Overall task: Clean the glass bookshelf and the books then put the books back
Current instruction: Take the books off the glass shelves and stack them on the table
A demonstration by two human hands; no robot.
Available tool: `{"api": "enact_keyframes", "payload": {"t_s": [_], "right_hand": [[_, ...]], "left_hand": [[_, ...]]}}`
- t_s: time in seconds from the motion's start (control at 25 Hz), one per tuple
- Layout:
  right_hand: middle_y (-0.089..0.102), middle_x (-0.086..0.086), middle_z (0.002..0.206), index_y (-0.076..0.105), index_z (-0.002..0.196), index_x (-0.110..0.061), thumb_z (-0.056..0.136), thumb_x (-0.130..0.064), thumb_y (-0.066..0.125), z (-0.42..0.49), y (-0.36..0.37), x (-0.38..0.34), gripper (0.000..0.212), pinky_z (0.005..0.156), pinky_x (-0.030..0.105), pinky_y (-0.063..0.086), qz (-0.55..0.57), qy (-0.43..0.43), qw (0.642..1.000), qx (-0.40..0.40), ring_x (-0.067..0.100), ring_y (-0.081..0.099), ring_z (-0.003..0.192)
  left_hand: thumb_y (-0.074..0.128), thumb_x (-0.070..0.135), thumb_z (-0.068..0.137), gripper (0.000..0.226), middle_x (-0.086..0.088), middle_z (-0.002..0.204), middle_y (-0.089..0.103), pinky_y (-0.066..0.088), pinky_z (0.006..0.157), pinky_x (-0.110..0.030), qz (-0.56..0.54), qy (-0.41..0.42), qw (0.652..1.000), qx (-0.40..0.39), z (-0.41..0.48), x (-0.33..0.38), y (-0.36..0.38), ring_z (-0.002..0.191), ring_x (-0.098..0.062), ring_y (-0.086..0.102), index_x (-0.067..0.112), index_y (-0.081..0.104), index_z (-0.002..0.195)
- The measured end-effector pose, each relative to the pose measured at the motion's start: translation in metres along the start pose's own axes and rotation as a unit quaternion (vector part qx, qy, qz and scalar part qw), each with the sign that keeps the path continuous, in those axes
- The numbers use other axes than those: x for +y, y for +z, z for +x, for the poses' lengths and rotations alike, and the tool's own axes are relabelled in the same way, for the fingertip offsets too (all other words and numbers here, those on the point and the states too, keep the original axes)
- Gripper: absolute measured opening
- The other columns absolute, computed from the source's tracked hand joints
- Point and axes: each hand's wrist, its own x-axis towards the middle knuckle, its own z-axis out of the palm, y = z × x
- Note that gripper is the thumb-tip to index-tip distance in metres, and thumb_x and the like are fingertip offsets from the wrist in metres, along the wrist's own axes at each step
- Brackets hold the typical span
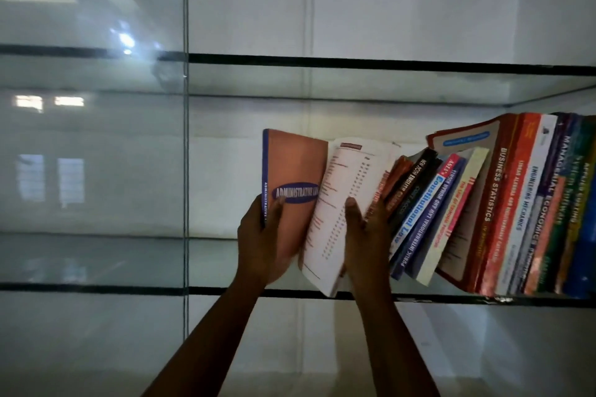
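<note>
Orange paperback titled "Administrative Law" (295, 184), blue spine stripe, stands open on the glass shelf panel with the dark front edge (96, 287), at the left end of the leaning row of colourful textbooks (503, 203). Left hand (263, 242) is clamped on the orange cover near the spine, thumb across the blue title oval; right hand (366, 235) is closed on the white page block (342, 213), thumb on the printed contents page, fingers hidden behind — between the pages and the neighbouring books. Looks like the book is being reshelved, or flicked through to shed dust; cannot tell which. To do it well: close the cover onto the pages first, so no leaves fold when it slides in. Then push the leaning row right with the back of the right hand, making an upright gap, and seat the book's bottom edge flat on the glass — not hanging over the near edge. Keep grip low; the row is tilted left and will likely slump if support goes. Shelf space to the left is bare.
</note>
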Motion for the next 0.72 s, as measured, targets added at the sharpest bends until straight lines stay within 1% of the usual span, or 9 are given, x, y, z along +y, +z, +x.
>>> {"api": "enact_keyframes", "payload": {"t_s": [0.04,0.12,0.2,0.24,0.36,0.44,0.52,0.6,0.72], "right_hand": [[0.046,0.008,0.141,0.039,0.138,-0.017,0.090,-0.043,0.047,-0.002,-0.012,-0.008,0.055,0.102,0.048,0.042,0.014,-0.006,1.000,-0.027,0.026,0.046,0.127],[0.058,0.003,0.125,0.049,0.117,-0.032,0.092,-0.032,0.051,-0.008,-0.029,-0.031,0.025,0.091,0.041,0.050,0.049,-0.010,0.995,-0.088,0.020,0.058,0.112],[0.064,-0.011,0.106,0.051,0.100,-0.039,0.086,-0.034,0.051,-0.021,-0.042,-0.056,0.014,0.077,0.029,0.054,0.071,-0.021,0.986,-0.146,0.006,0.065,0.094],[0.064,-0.016,0.100,0.051,0.097,-0.040,0.082,-0.037,0.051,-0.029,-0.047,-0.067,0.016,0.073,0.025,0.054,0.073,-0.025,0.982,-0.173,0.003,0.066,0.089],[0.068,-0.014,0.097,0.053,0.097,-0.041,0.074,-0.041,0.052,-0.063,-0.054,-0.101,0.023,0.072,0.024,0.056,0.090,-0.036,0.965,-0.243,0.002,0.067,0.088],[0.069,-0.016,0.098,0.054,0.100,-0.041,0.081,-0.035,0.054,-0.089,-0.047,-0.113,0.020,0.073,0.025,0.057,0.091,-0.031,0.953,-0.288,0.003,0.068,0.089],[0.068,-0.014,0.108,0.054,0.108,-0.040,0.088,-0.029,0.054,-0.120,-0.032,-0.115,0.023,0.082,0.033,0.056,0.057,-0.018,0.947,-0.316,0.006,0.067,0.095],[0.066,-0.008,0.116,0.052,0.120,-0.036,0.090,-0.028,0.055,-0.163,-0.007,-0.116,0.031,0.087,0.041,0.054,0.034,0.013,0.938,-0.346,0.011,0.066,0.099],[0.066,-0.004,0.115,0.053,0.125,-0.028,0.092,-0.025,0.054,-0.240,0.034,-0.126,0.033,0.085,0.040,0.055,0.035,0.087,0.904,-0.417,0.013,0.067,0.095]], "left_hand": [[0.056,0.059,0.082,0.037,0.002,0.109,0.066,0.052,0.087,-0.050,0.006,0.021,1.000,-0.011,-0.010,0.013,-0.002,0.101,-0.021,0.065,0.033,0.059,0.108],[0.053,0.047,0.085,0.027,0.006,0.104,0.068,0.055,0.085,-0.042,0.046,0.052,0.997,-0.029,-0.026,0.038,-0.008,0.095,-0.013,0.066,0.032,0.059,0.106],[0.052,0.042,0.083,0.026,0.008,0.099,0.070,0.056,0.081,-0.033,0.060,0.062,0.995,-0.041,-0.044,0.062,-0.018,0.091,-0.008,0.067,0.031,0.062,0.105],[0.052,0.040,0.083,0.026,0.010,0.099,0.071,0.056,0.079,-0.029,0.057,0.060,0.996,-0.041,-0.056,0.073,-0.027,0.090,-0.007,0.067,0.032,0.063,0.105],[0.055,0.036,0.080,0.024,0.007,0.096,0.073,0.057,0.074,-0.027,0.033,0.031,0.998,-0.035,-0.096,0.106,-0.068,0.088,-0.011,0.069,0.030,0.067,0.100],[0.056,0.036,0.077,0.024,0.004,0.091,0.074,0.057,0.068,-0.027,0.047,0.009,0.999,-0.021,-0.126,0.119,-0.103,0.083,-0.014,0.070,0.027,0.069,0.095],[0.056,0.036,0.076,0.025,0.004,0.087,0.074,0.054,0.062,-0.022,0.090,-0.020,0.996,0.001,-0.154,0.126,-0.141,0.078,-0.012,0.070,0.026,0.069,0.094],[0.055,0.035,0.076,0.025,0.006,0.086,0.074,0.053,0.058,-0.018,0.117,-0.064,0.990,0.037,-0.186,0.128,-0.190,0.076,-0.009,0.070,0.025,0.068,0.095],[0.054,0.027,0.084,0.014,0.010,0.078,0.074,0.053,0.056,-0.016,0.124,-0.125,0.977,0.116,-0.250,0.135,-0.267,0.070,-0.007,0.069,0.025,0.067,0.090]]}}
